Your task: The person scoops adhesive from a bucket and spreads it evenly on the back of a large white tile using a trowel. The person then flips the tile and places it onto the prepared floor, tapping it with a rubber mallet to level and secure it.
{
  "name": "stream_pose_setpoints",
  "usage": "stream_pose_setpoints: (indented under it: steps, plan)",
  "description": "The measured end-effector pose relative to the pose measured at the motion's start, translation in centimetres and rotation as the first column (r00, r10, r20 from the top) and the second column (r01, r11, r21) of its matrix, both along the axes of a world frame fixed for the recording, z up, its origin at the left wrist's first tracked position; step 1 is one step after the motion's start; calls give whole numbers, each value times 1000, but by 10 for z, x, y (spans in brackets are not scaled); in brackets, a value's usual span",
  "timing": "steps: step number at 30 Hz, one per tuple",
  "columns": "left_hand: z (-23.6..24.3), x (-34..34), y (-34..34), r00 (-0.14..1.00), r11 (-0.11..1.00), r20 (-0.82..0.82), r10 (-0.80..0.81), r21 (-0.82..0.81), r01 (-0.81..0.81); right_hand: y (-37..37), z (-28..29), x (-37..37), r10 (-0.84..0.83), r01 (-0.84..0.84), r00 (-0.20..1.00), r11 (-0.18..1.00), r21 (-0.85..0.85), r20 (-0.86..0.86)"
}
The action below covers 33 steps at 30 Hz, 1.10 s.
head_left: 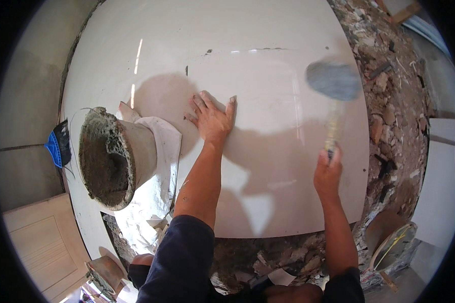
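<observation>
My left hand (213, 120) lies flat on the large glossy pale tiles (268, 96), fingers spread and pointing away from me. In my right hand (328, 174) is the handle of a mallet (333, 81). Its grey head is smeared by motion and hangs over the tiles' right side; whether it touches them I cannot tell. Left of my left forearm stands a bucket (145, 151) crusted with grey mortar, its mouth tilted toward the left. A white cloth or sack (163, 132) lies bunched beside and below the bucket.
Broken rubble (389, 116) borders the tiles on the right and along the near edge. A second bucket (381, 232) sits at the lower right, another bucket (106, 275) at the lower left. A blue-edged brush-like object (54, 149) rests by the left wall, above a wooden door (40, 242).
</observation>
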<state>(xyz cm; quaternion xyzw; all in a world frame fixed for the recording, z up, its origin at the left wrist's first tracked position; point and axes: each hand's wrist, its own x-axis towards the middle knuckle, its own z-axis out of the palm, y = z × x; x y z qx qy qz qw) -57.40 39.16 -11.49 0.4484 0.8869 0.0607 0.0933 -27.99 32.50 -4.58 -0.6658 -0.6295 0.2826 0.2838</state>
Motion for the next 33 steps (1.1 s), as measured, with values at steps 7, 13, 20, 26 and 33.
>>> stream_pose_setpoints:
  steps: [7, 13, 20, 26, 33]
  plan:
    - [1, 1, 3, 999, 998, 27, 44, 33, -45, 15, -10, -31, 6, -6, 1000, 993, 114, 4]
    - [3, -3, 6, 998, 998, 39, 52, 31, -53, 28, -12, -50, 116, -101, 979, 991, -93, 169]
    - [3, -3, 4, 998, 999, 37, 54, 0, -54, 38, -20, -75, 199, -163, 932, 977, -140, 302]
    - [1, -3, 2, 997, 997, 69, 43, 67, -48, 42, -21, -93, 146, -137, 982, 987, -86, 116]
    - [-2, -4, 3, 998, 994, 50, 31, 101, -36, 52, -18, -118, 252, -245, 954, 968, -64, 161]
